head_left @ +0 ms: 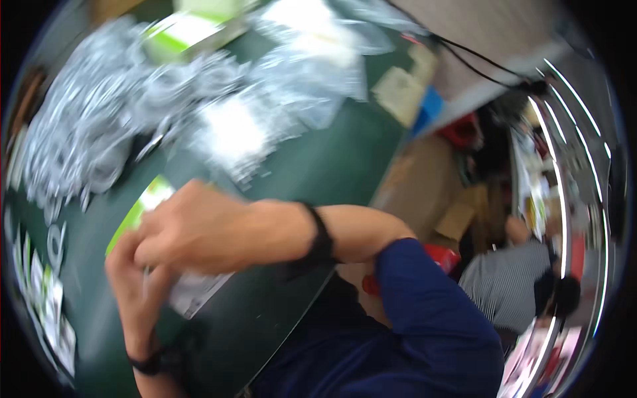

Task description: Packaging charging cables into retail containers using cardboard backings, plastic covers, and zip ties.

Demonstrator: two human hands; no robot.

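Note:
My right hand reaches in from the right across the green table, its fingers curled closed against my left hand. The left hand comes up from the lower edge, its fingers pinched together under the right one. A small pale bit shows between the fingers; blur and the hands hide what it is. Beneath and behind the hands lies a flat green-and-white printed piece, partly covered. A white-grey printed sheet or packet shows below the right wrist. Whether these two are one thing I cannot tell.
Coiled clear tubing or cables heap at the far left. Beyond the hands lie small clear bags, larger plastic bags and a green-and-white box. Printed packets lie at the left edge. Another person is at the right.

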